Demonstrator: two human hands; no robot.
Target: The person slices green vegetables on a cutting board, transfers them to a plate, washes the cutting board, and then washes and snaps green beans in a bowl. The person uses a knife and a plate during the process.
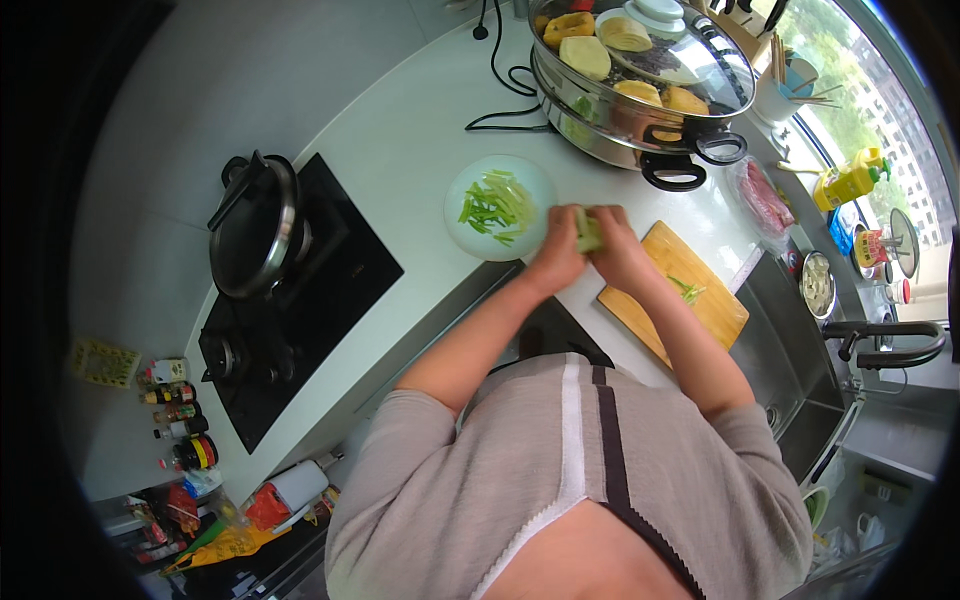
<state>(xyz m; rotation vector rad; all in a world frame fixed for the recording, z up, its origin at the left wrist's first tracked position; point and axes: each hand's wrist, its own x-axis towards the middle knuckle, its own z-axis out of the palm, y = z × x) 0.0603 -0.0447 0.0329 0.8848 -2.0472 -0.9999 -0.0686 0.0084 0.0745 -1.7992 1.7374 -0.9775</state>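
My left hand (562,249) and my right hand (615,244) are together over the counter, holding a bunch of cut pale green vegetable pieces (588,231) between them. Just left of the hands is a white plate (459,223) bearing a pile of sliced green vegetable strips (501,202). A wooden cutting board (636,313) lies to the lower right, below my right forearm, with a few green strips (688,291) left on it. Parts of the held pieces are hidden by my fingers.
A large steamer (600,146) with a glass lid stands behind. A lidded pan (251,240) sits on the black cooktop (337,262) at left. At right are a sink (780,337), a faucet (896,330), bagged meat (761,199) and a metal bowl (817,285).
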